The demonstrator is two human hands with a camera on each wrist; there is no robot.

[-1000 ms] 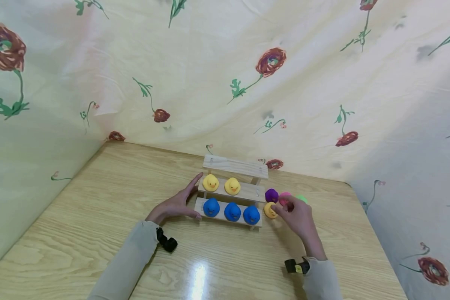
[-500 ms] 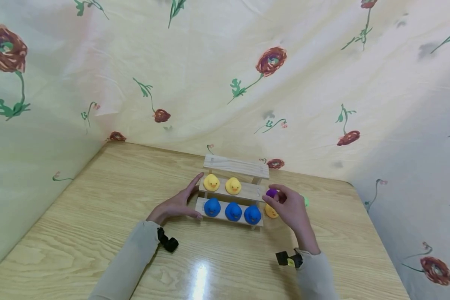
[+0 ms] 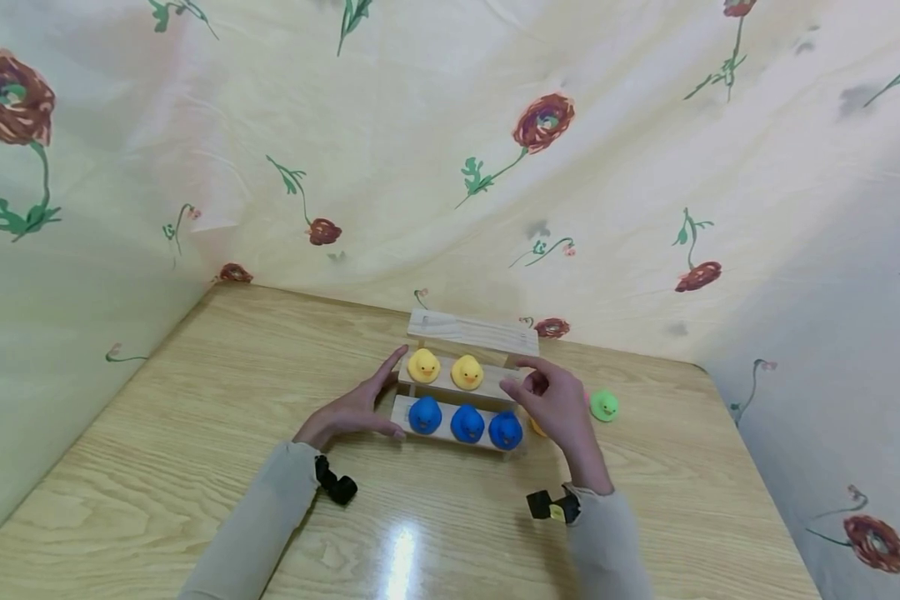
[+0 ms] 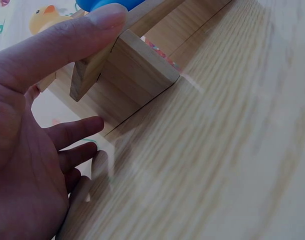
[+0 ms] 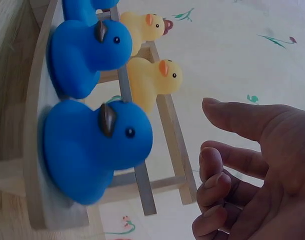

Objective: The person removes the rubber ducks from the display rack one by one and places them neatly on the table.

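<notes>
The left hand (image 3: 348,408) braces the left end of the wooden rack (image 3: 471,333), thumb along the edge of the lowest step and index finger stretched up to the middle step; the left-wrist view shows that thumb (image 4: 67,40) lying flat against the wood, fingers straight and relaxed, nothing pinched, so it looks like a steadying hand that stops the light rack sliding. The right hand (image 3: 555,408) hovers at the rack's right end, level with the middle step, thumb and forefinger reaching in. Is it carrying something? A dark reddish-purple patch (image 3: 538,383) shows in the crook of the hand from the head camera, but the right-wrist view shows only loosely curled fingers (image 5: 215,170) with no object visible among them, so I cannot tell whether it has hold of anything. Just inside that hand, two yellow ducks (image 3: 446,368) sit side by side on the middle step, with a free spot at the step's right end, nearest the fingertips. Below them, three blue ducks (image 3: 466,422) fill the bottom step, sorted by colour and facing the person. The top step is bare. Just outside the right hand, a green duck (image 3: 603,405) stands loose on the table (image 3: 195,433), with a sliver of yellow (image 3: 536,429) peeking from under the palm.
</notes>
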